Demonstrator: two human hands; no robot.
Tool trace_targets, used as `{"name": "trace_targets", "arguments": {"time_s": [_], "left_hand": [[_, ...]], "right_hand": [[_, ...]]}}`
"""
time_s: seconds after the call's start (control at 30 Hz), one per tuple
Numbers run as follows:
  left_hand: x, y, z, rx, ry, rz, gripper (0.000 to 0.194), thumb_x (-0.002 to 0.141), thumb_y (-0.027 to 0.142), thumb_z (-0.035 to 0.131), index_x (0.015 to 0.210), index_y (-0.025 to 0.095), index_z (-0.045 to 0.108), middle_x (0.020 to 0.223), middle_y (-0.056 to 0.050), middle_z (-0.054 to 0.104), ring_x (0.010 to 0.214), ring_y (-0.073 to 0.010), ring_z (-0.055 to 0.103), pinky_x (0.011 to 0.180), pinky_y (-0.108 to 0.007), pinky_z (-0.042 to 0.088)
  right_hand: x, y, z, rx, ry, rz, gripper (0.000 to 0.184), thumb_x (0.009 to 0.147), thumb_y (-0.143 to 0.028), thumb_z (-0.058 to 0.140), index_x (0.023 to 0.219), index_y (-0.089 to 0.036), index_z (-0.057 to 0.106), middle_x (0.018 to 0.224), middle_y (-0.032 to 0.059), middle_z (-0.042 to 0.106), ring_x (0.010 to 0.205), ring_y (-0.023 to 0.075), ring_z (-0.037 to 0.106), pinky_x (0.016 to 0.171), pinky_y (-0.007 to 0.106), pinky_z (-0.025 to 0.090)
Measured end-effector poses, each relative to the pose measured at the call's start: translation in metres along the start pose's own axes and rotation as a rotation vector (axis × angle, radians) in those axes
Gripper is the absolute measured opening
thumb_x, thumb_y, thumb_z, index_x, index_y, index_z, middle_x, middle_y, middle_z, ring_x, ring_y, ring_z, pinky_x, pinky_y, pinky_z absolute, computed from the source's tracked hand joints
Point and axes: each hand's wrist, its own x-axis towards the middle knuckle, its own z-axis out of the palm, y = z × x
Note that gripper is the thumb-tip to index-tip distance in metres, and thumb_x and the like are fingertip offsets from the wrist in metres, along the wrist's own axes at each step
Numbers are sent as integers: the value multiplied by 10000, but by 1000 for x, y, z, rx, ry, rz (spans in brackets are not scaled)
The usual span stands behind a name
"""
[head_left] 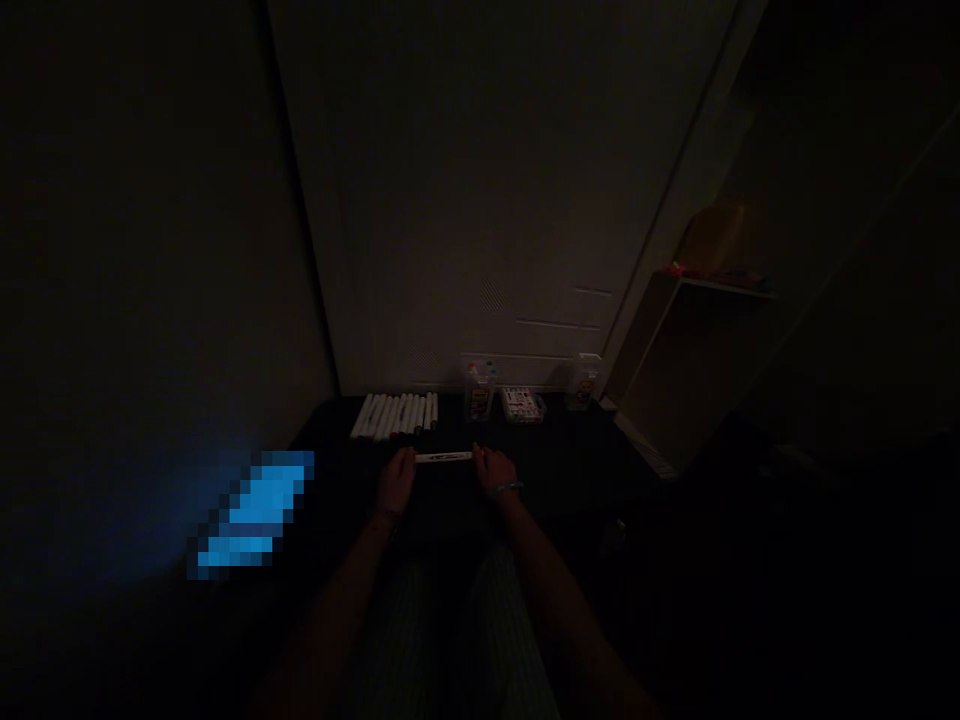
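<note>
The scene is very dark. Both of my hands hold one white marker pen point(443, 457) level over a dark surface point(570, 460). My left hand point(395, 481) grips its left end and my right hand point(493, 470) grips its right end, fingers closed on it. Just beyond the pen lies a row of several white marker pens point(395, 415) side by side.
Two small plastic containers point(480, 390) point(584, 382) and a little box of coloured items point(522, 403) stand at the far edge by a pale door point(487, 200). A glowing blue blurred patch point(255, 512) lies at the left. A shelf unit point(697, 330) stands at the right.
</note>
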Motion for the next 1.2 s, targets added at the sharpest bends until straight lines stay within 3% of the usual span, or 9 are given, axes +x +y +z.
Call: {"name": "trace_targets", "arguments": {"time_s": [0.2,0.7,1.2], "left_hand": [[2,-5,2,142,-19,7,353,777,432,347,868,167,563,781,-32,609,720,-141,530,653,-217,383],[-1,-2,0,150,-53,81,334,787,429,325,833,174,536,758,-4,589,699,-124,517,637,-200,375],[-2,4,1,149,-32,33,321,774,419,347,819,170,544,762,-14,601,711,-130,522,657,-208,382]], "right_hand": [[1,0,0,19,-15,22,566,884,-492,129,849,-194,609,801,64,640,779,140,578,662,215,369],[-1,-1,-4,27,-17,20,554,886,-486,142,847,-191,609,812,67,639,794,144,575,669,215,367],[-2,-2,-6,10,-40,44,558,885,-488,138,862,-183,605,822,68,634,792,141,575,664,214,367]]}}
